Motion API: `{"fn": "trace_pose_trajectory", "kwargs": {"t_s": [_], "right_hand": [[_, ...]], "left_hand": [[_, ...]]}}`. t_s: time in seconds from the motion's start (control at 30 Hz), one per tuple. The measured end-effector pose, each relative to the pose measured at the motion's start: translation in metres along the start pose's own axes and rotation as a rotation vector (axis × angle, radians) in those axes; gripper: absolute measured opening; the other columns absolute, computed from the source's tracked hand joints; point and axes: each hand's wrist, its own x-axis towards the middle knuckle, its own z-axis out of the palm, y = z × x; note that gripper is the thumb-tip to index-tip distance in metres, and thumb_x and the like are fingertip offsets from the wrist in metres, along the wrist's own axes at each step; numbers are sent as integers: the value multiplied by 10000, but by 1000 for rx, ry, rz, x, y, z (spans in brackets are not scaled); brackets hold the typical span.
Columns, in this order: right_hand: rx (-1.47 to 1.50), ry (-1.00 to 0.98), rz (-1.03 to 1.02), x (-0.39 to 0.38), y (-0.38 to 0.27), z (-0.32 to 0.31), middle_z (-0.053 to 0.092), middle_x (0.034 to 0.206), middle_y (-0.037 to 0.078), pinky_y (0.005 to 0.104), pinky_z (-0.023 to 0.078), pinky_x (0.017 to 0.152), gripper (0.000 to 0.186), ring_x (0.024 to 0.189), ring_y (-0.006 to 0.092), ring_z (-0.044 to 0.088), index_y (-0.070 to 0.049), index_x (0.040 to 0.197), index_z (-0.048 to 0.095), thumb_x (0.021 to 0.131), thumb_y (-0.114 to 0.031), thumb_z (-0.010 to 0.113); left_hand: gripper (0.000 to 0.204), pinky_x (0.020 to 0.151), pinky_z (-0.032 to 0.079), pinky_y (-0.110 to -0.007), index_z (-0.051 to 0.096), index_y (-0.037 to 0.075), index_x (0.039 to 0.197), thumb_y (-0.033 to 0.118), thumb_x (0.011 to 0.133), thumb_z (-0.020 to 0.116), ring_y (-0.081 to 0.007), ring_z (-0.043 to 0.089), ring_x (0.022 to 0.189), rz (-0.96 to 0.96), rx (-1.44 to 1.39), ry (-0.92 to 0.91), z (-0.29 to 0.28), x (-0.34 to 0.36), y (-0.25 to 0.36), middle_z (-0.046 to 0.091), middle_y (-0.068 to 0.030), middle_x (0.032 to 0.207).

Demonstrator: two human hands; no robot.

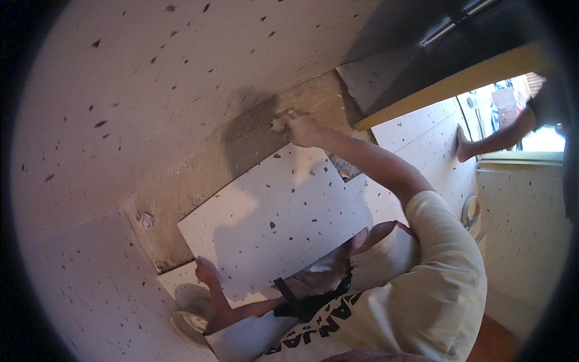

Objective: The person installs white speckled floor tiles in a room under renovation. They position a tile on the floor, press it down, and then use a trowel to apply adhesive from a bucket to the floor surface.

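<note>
My right hand reaches out low over a rough brown mortar bed that runs along the wall. Its fingers are curled round a small pale piece I cannot make out. Just below that hand lies a large cream tile with dark chip-like specks. The tile covers part of the bed, and its near edge comes up to my bent legs. Beside its left corner, bare skin shows, a foot or a hand; I cannot tell which. A black band crosses skin at the near edge. My left hand's fingers cannot be made out.
Speckled walls rise ahead and left. A round drain fitting sits in the mortar's left end. A pale round container stands lower left. At right are a dark door with a yellow edge and another person's bare leg.
</note>
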Motion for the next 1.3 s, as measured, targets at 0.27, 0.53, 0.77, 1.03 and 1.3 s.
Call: {"fn": "trace_pose_trajectory", "kwargs": {"t_s": [0.27, 0.53, 0.77, 1.03, 1.3], "right_hand": [[-415, -193, 27, 52, 17, 83, 428, 1310, 235, 531, 451, 875, 450, 1198, 391, 424, -27, 1257, 470, 852, -221, 495], [-192, -189, 41, 38, 3, 45, 520, 1153, 247, 465, 495, 809, 429, 1030, 384, 552, -2, 1168, 503, 809, -228, 565], [179, -9, 253, -36, 23, -4, 608, 978, 194, 465, 474, 778, 313, 917, 375, 592, -65, 1045, 577, 764, -204, 573], [215, 96, 550, -174, 51, -44, 581, 930, 194, 460, 449, 781, 245, 929, 379, 562, -44, 953, 553, 739, -164, 548], [111, 203, 901, -356, 89, -27, 563, 949, 202, 465, 436, 784, 175, 926, 382, 547, -40, 919, 521, 779, -146, 524]], "left_hand": [[707, 773, 479, -495, 646, -108, 876, 527, 916, 338, -401, 622, 822, 76, 13, 39, 6, -8, 5, 643, -272, 835], [726, 723, 468, -517, 649, -104, 859, 560, 908, 358, -420, 610, 821, 103, -12, -22, 15, 5, -20, 635, -284, 829], [693, 704, 475, -496, 648, -101, 826, 521, 928, 358, -420, 612, 788, 138, 83, -43, 22, 9, -14, 635, -282, 821], [703, 797, 461, -489, 626, -135, 864, 502, 939, 338, -418, 605, 860, 144, 168, -88, 29, 6, -19, 619, -319, 875], [591, 531, 403, -406, 571, -25, 661, 514, 886, 484, -225, 472, 557, -84, -285, -16, 58, 13, -37, 519, -97, 590]]}}
